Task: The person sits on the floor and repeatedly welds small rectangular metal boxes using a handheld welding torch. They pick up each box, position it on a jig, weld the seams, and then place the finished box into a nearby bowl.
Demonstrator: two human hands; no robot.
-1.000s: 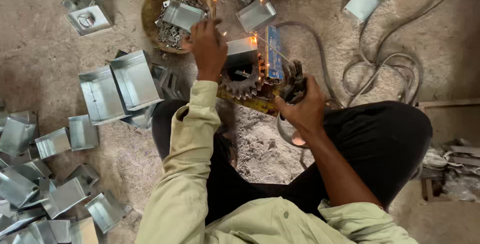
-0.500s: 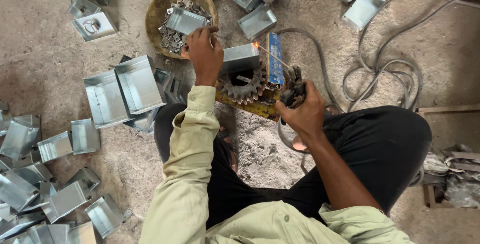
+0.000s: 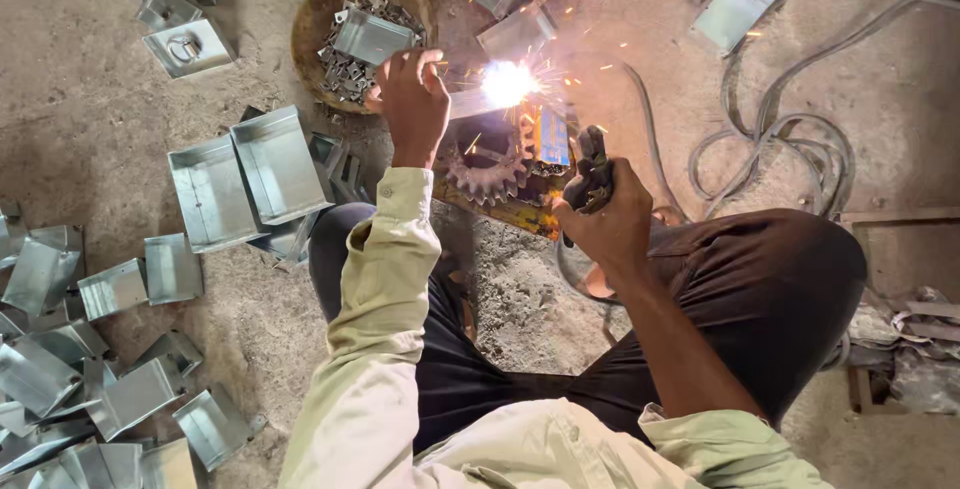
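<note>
Left hand (image 3: 412, 101) pins metal piece (image 3: 470, 104) at frame centre-top; right hand (image 3: 600, 217) grip closed on electrode holder (image 3: 590, 171) (arc just upper left of it).

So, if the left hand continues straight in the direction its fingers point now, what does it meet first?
The left hand points up the picture, toward the round dish filled with small metal pieces. First in that line is probably the small metal box lying on top of the dish, though depth is hard to judge.

Both hands reach forward: the left hand (image 3: 412, 104) pinching with bent fingers, the right hand (image 3: 603, 221) clenched.
</note>
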